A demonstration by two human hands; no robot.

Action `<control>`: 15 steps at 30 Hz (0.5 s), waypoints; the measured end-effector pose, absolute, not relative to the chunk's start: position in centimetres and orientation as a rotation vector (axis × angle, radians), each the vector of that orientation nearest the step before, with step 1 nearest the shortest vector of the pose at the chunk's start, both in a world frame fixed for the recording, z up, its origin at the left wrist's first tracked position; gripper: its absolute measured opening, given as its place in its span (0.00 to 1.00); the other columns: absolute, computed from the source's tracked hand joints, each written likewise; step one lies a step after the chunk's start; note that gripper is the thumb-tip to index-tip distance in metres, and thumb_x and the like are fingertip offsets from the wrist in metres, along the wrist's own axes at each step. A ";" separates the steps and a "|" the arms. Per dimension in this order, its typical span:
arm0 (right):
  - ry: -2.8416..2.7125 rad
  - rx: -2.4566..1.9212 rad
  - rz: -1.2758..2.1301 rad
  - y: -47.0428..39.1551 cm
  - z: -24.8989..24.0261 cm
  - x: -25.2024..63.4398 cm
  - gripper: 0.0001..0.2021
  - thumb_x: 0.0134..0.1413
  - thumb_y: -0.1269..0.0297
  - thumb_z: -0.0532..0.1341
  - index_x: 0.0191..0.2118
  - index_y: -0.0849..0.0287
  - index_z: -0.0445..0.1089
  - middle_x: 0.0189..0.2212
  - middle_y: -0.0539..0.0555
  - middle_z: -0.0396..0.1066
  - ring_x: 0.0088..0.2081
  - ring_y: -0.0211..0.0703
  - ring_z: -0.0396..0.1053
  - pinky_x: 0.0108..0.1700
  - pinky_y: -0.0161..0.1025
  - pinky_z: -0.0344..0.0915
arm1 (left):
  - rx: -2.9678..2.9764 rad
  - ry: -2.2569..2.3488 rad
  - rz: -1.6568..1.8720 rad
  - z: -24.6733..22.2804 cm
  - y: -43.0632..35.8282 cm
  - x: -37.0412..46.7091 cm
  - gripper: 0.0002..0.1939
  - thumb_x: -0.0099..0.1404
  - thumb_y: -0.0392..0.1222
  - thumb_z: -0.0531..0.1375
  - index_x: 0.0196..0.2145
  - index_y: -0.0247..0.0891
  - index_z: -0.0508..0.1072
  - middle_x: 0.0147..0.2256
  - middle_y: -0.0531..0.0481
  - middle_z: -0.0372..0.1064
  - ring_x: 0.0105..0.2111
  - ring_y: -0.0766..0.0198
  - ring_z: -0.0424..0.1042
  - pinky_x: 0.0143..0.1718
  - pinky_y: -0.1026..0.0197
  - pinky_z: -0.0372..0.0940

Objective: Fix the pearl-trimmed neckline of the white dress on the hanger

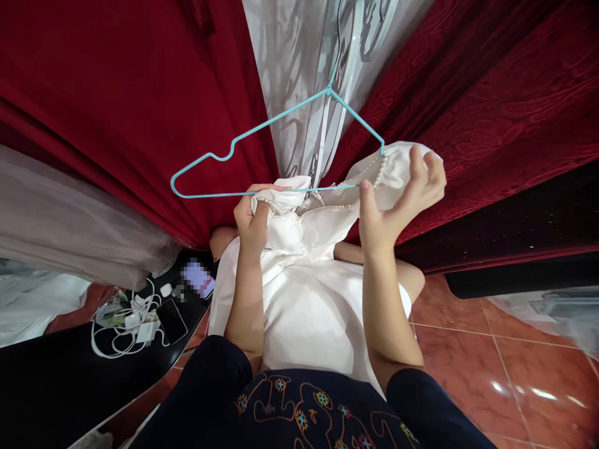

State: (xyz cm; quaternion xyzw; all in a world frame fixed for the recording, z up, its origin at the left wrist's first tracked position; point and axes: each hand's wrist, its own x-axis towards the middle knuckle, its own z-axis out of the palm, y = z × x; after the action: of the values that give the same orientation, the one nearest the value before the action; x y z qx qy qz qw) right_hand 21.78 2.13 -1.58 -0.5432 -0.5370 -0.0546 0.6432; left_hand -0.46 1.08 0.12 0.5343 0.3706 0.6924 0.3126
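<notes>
A white satin garment (304,293) with a pearl-trimmed neckline hangs down in front of me. My left hand (253,215) grips its left shoulder, bunched just under the bottom bar of a light blue wire hanger (262,128). My right hand (402,193) holds the right shoulder of the garment, which is draped over the hanger's right end; the fingers are curled around the fabric. The hanger's left end sticks out bare. Its hook reaches up out of view in front of a silvery white curtain (299,68).
Dark red curtains (116,93) hang on both sides. A black table (56,380) at lower left carries phones (172,320), white chargers and tangled cables (121,324). Grey fabric (60,224) lies at left. Glossy red floor tiles (491,362) spread at right.
</notes>
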 end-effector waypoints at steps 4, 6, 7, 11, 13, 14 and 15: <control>-1.249 -1.202 -0.028 5.8 -1.2 25.6 0.10 0.66 0.65 0.61 0.48 0.58 0.78 0.45 0.61 0.79 0.48 0.50 0.76 0.54 0.49 0.71 | 1.439 0.980 1.834 0.1 1.2 -1.2 0.17 0.75 0.58 0.62 0.38 0.43 0.79 0.37 0.48 0.81 0.43 0.54 0.83 0.51 0.52 0.76; -1.174 -1.205 -0.043 7.1 -0.9 26.9 0.10 0.65 0.70 0.58 0.40 0.61 0.79 0.35 0.58 0.78 0.36 0.42 0.74 0.42 0.40 0.68 | 1.468 0.937 1.811 0.0 1.2 -1.4 0.16 0.75 0.57 0.62 0.38 0.43 0.79 0.37 0.48 0.80 0.43 0.54 0.83 0.51 0.52 0.76; -1.141 -1.213 -0.056 7.5 -0.7 27.3 0.11 0.64 0.72 0.58 0.38 0.61 0.79 0.33 0.57 0.78 0.33 0.40 0.72 0.39 0.39 0.66 | 1.482 0.921 1.798 -0.1 1.3 -1.5 0.16 0.76 0.57 0.62 0.38 0.43 0.79 0.37 0.48 0.80 0.43 0.54 0.83 0.52 0.52 0.76; -1.074 -1.229 0.019 7.9 0.1 27.5 0.10 0.63 0.73 0.59 0.36 0.63 0.78 0.30 0.56 0.76 0.31 0.36 0.69 0.35 0.36 0.62 | 1.481 0.953 1.776 -0.2 1.5 -1.6 0.18 0.74 0.60 0.62 0.37 0.44 0.78 0.37 0.47 0.80 0.44 0.53 0.82 0.54 0.50 0.76; -1.040 -1.261 0.085 7.9 0.3 27.1 0.10 0.63 0.74 0.59 0.32 0.62 0.75 0.26 0.52 0.72 0.29 0.33 0.64 0.33 0.35 0.58 | 1.473 0.955 1.777 -0.2 1.6 -1.8 0.20 0.73 0.63 0.63 0.36 0.44 0.78 0.36 0.47 0.80 0.43 0.52 0.83 0.54 0.49 0.76; -1.033 -1.289 0.118 7.9 0.4 26.8 0.12 0.63 0.76 0.58 0.29 0.61 0.73 0.24 0.50 0.68 0.28 0.32 0.61 0.31 0.34 0.55 | 1.471 0.941 1.783 -0.2 1.7 -1.9 0.20 0.72 0.63 0.63 0.36 0.44 0.78 0.36 0.47 0.79 0.43 0.52 0.83 0.53 0.49 0.77; -1.036 -1.322 0.159 8.0 0.5 26.6 0.15 0.62 0.78 0.57 0.25 0.60 0.69 0.22 0.48 0.64 0.26 0.30 0.57 0.29 0.34 0.52 | 1.469 0.919 1.798 -0.1 1.7 -2.1 0.20 0.71 0.64 0.64 0.36 0.44 0.78 0.35 0.47 0.79 0.42 0.52 0.83 0.53 0.49 0.77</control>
State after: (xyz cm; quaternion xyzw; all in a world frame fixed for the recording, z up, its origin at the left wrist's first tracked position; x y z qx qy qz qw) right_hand 26.63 8.00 0.55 -0.5852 -0.4587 0.0703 0.6650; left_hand -2.09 1.74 -0.10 0.5581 0.3492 0.6828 0.3167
